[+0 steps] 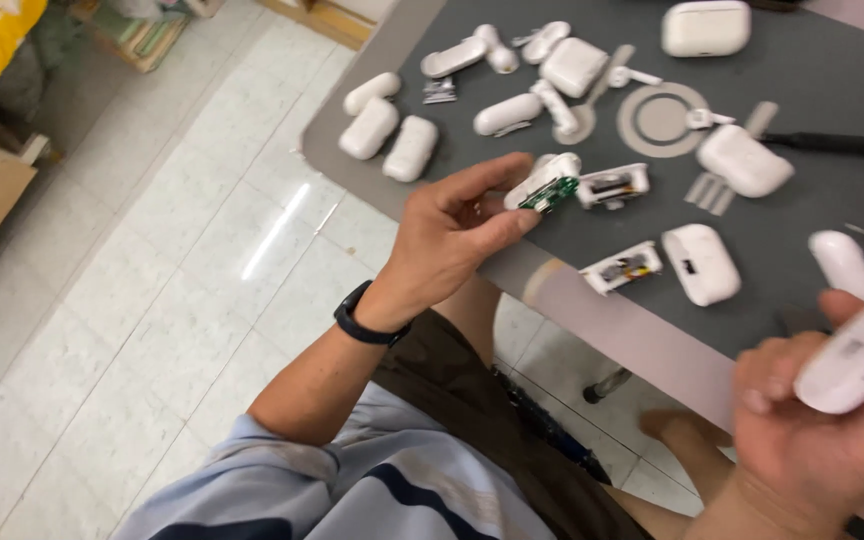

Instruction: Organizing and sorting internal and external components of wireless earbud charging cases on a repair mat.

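Observation:
My left hand [449, 235] pinches a small white plastic piece with a green circuit board [544, 185] between thumb and fingers, over the near edge of the dark grey mat [812, 80]. A black band sits on that wrist. My right hand [812, 430], low at the right edge, grips a white earbud case shell [857, 360] tilted upward. On the mat near the left hand lie two opened white inner frames [614, 185] [624, 267] with parts showing, and a closed white case [701, 263].
Several white case shells and halves [390, 135] are scattered across the mat, with a whole case [706, 28] at the far side and a black tool [837, 145] at the right. The table edge [642, 335] runs diagonally; white tiled floor [202, 250] lies left.

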